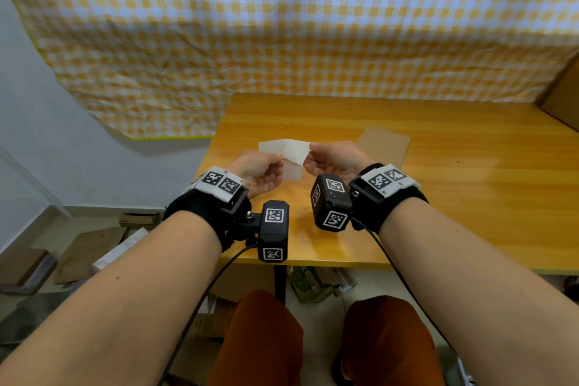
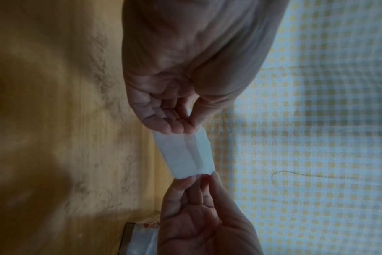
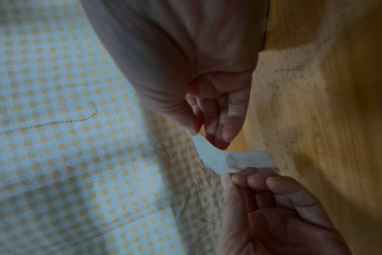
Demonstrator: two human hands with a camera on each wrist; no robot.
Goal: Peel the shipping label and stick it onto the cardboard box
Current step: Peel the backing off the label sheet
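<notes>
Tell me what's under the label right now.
The label, pinched by the left hand and right hand, hangs above bare table. The spot directly beneath is hidden.

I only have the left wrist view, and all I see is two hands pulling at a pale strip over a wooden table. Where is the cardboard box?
Observer: In the head view a flat brown cardboard box lies on the table, just beyond the right hand.
Operator: Is the label touching the box?
Observer: No. The label is held up in the air between the left hand and the right hand.
Operator: Has it come apart?
Observer: The right wrist view shows two layers diverging: one runs to the right hand's pinch, the other to the left hand's fingers.
</notes>
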